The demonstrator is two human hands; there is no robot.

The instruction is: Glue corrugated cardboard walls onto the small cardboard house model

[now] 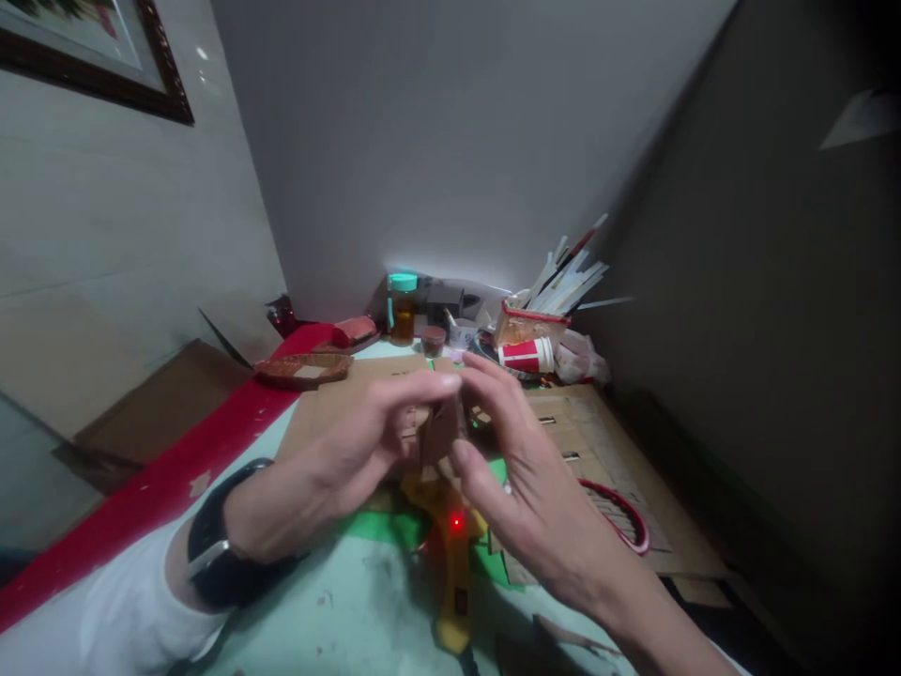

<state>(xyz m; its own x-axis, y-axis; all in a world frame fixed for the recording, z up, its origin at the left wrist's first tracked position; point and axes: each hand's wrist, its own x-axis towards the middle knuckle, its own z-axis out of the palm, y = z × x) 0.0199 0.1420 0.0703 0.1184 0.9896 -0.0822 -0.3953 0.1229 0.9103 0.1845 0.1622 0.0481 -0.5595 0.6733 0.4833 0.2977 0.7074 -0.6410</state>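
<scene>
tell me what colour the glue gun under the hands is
Yellow, with a small red light lit on it; the glue gun shows in the head view.

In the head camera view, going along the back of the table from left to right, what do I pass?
Brown oval tray → red block → jar with a teal lid → small dark pot → red and white paper cup on its side → box of white strips.
</scene>
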